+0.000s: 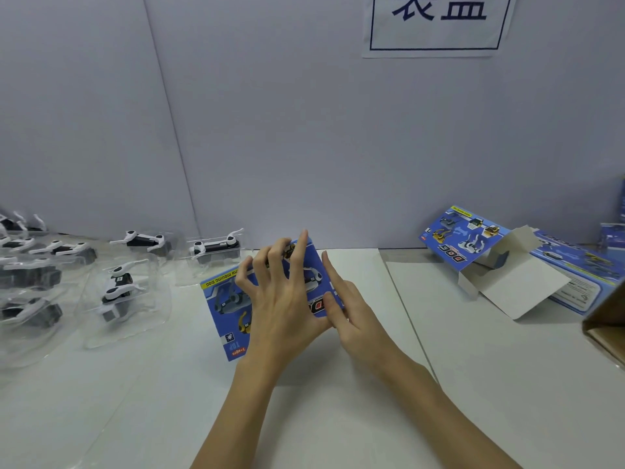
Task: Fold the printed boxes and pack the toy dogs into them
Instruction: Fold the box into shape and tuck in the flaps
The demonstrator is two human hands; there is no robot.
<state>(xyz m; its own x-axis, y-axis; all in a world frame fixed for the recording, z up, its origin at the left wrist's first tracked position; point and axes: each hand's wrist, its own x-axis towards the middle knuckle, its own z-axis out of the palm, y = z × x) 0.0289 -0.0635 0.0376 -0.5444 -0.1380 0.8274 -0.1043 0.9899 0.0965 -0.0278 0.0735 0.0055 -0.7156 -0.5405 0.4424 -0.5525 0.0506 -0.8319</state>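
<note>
- At the middle of the white table [338,418], a blue printed box [226,299] lies under both hands.
- The left hand [284,299] rests on top, its grip curled over the box's far edge.
- The right hand [351,309] touches the box's right side, grip spread with straight fingers.
- Toy dogs [216,247] in clear trays lie to the left.
- An open box [500,265] lies to the right, flaps up.

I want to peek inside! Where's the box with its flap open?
In the head view, the open box lies on the table's far right by the wall, right of both hands.
</note>
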